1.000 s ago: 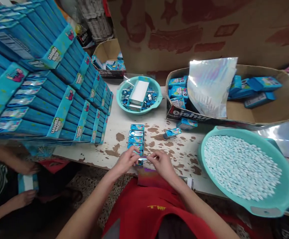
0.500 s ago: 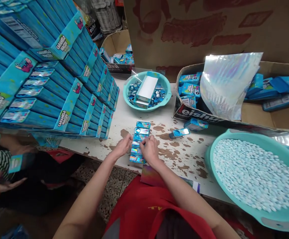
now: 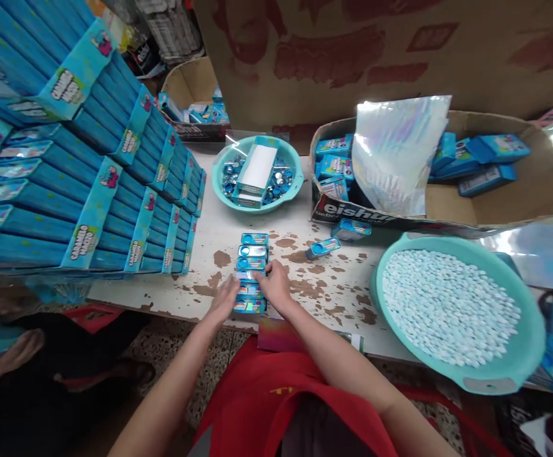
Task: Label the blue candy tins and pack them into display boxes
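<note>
A column of several small blue candy boxes (image 3: 252, 263) stands close together on the worn white table, their narrow tops facing up. A shiny strip shows across the top of one box (image 3: 244, 276) between my hands. My left hand (image 3: 225, 299) rests at the left side of the column, fingers stretched out and touching its edge. From the right, my right hand (image 3: 277, 285) lies against the same box, its thumb on the top and apart from the bent fingers. Neither hand visibly holds anything. A shiny iridescent sheet (image 3: 280, 334) lies at the table's front edge.
Stacked blue display cartons (image 3: 86, 244) rise at left. Behind are a teal bowl (image 3: 298, 184) of metallic pieces and a cardboard tray (image 3: 321, 206) of boxes. Two loose boxes (image 3: 324, 247) (image 3: 351, 230) stand mid-table. A teal tub (image 3: 531, 330) of white candies sits right. Another person's hand (image 3: 21, 349) shows lower left.
My view has shifted to the right. My left hand has gone from a pinch to stretched fingers against the boxes. My right thumb stays on the same box.
</note>
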Tool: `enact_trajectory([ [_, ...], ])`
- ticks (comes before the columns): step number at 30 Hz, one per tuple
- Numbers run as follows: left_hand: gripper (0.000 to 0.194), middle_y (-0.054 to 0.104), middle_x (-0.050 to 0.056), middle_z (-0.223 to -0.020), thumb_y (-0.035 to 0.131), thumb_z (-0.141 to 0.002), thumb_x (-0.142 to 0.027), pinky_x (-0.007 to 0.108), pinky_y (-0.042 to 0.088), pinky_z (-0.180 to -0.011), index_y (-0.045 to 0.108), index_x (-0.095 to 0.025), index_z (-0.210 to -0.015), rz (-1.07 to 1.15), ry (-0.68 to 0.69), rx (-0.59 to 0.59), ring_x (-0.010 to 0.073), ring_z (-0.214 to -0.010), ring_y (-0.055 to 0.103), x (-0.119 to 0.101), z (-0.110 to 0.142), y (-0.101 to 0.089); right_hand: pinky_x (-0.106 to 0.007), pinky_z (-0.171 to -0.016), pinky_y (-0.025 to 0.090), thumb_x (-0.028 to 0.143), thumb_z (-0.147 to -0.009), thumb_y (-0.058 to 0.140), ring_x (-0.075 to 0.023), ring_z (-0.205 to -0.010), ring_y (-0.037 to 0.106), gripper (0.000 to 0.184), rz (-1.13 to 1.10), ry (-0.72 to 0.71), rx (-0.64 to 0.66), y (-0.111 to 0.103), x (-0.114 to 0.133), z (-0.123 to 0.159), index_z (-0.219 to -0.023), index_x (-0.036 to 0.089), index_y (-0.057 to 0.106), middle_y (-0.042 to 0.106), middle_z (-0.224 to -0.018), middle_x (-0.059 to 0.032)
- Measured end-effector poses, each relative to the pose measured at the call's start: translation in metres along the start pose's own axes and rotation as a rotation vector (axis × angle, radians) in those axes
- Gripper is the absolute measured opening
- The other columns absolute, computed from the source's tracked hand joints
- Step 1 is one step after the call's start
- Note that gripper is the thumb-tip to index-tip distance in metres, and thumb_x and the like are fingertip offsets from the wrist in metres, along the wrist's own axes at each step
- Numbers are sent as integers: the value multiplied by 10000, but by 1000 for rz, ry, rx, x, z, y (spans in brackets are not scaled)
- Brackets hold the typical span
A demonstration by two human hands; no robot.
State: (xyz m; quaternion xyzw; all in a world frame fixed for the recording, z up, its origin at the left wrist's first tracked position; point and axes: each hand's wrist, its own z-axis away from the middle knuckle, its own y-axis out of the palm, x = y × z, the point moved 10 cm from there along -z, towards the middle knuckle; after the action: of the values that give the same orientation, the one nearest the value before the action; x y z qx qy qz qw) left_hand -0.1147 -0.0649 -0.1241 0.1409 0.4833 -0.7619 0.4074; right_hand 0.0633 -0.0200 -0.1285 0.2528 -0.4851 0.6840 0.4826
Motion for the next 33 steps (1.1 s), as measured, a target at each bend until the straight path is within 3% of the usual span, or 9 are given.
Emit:
enact_trajectory([
  [3, 454, 582, 151, -1191, 407, -863, -500, 492, 342, -1024, 618, -160, -1078, -194, 175, -322, 307, -1199, 459, -41, 18, -35, -277, -615, 455, 293, -752, 551, -168, -689, 596, 87, -51, -19, 18, -33, -5, 2, -773, 208, 545, 623, -735, 0],
  [5, 367, 621, 113, -1071, 394, -885, -445, 431, 379, -1001, 634, -194, -1003, -161, 417, -343, 254, -1098, 522, -87, 40, -20, -269, -632, 483, 334, -823, 490, -160, -726, 622, 152, -96, -68, 13, -77, -15, 18, -870, 215, 572, 656, -812, -9],
  [8, 299, 650, 67, -1043, 431, -884, -403, 351, 431, -926, 630, -237, -1033, -152, 715, 142, 211, -1009, 572, -146, 74, 76, -301, -697, 515, 406, -889, 413, -180, -814, 635, 266, -125, -112, -93, -160, -42, 57, -964, 207, 573, 665, -936, -56],
  [11, 332, 657, 68, -1097, 503, -849, -387, 347, 435, -876, 600, -239, -1130, -331, 718, 592, 242, -1029, 582, -155, 96, 173, -356, -778, 515, 378, -897, 442, -209, -895, 624, 259, 117, -180, -301, -223, -70, 99, -1002, 200, 597, 661, -969, -84],
  [15, 283, 702, 32, -901, 396, -899, -335, 275, 429, -729, 664, -248, -923, -436, 626, 765, 206, -858, 630, -141, 90, 224, -442, -904, 465, 306, -914, 440, -269, -1129, 539, 315, 578, -450, -360, -202, -83, 138, -1183, 203, 567, 605, -1194, -129],
  [19, 314, 695, 40, -812, 389, -892, -345, 257, 405, -696, 661, -221, -796, -483, 604, 745, 193, -788, 620, -139, 80, 228, -499, -969, 384, 256, -907, 459, -331, -1309, 363, 438, 894, -494, -331, -151, -102, 148, -1341, 195, 450, 490, -1370, -119],
  [22, 292, 694, 38, -804, 400, -882, -323, 256, 404, -694, 657, -220, -790, -491, 587, 748, 192, -792, 617, -141, 79, 230, -523, -1002, 322, 239, -896, 478, -343, -1321, 343, 451, 957, -495, -339, -141, -106, 156, -1345, 204, 450, 486, -1377, -108],
  [27, 267, 691, 64, -831, 410, -873, -293, 292, 416, -731, 653, -202, -809, -465, 554, 728, 224, -839, 619, -140, 71, 237, -409, -885, 431, 230, -907, 470, -257, -1051, 591, 197, 760, -517, -304, -168, -86, 166, -991, 232, 648, 685, -1073, -75],
  [33, 347, 673, 69, -1029, 309, -928, -326, 302, 426, -844, 611, -196, -1041, -260, 522, 683, 197, -981, 594, -149, 62, 216, -284, -640, 492, 367, -874, 526, -172, -681, 630, 191, 199, -176, -348, -227, -63, 144, -816, 206, 612, 679, -742, -30],
])
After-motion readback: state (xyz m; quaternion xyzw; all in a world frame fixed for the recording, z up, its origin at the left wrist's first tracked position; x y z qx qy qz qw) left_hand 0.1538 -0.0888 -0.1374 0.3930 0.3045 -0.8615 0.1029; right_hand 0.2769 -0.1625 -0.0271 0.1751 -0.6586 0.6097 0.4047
